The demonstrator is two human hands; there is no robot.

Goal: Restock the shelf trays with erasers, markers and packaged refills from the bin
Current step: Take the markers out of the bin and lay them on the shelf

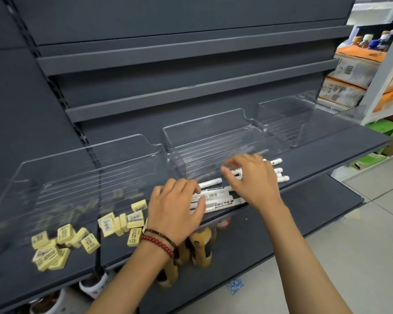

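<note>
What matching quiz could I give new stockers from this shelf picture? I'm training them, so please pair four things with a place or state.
Things:
1. yellow erasers
2. white markers
3. right-hand clear tray
4. left hand

Places or states:
A. holds no stock
B. lying in the middle tray
C. wears bead bracelets at the wrist
D. scattered in the left tray

Pairs: 1-D, 2-B, 3-A, 4-C
</note>
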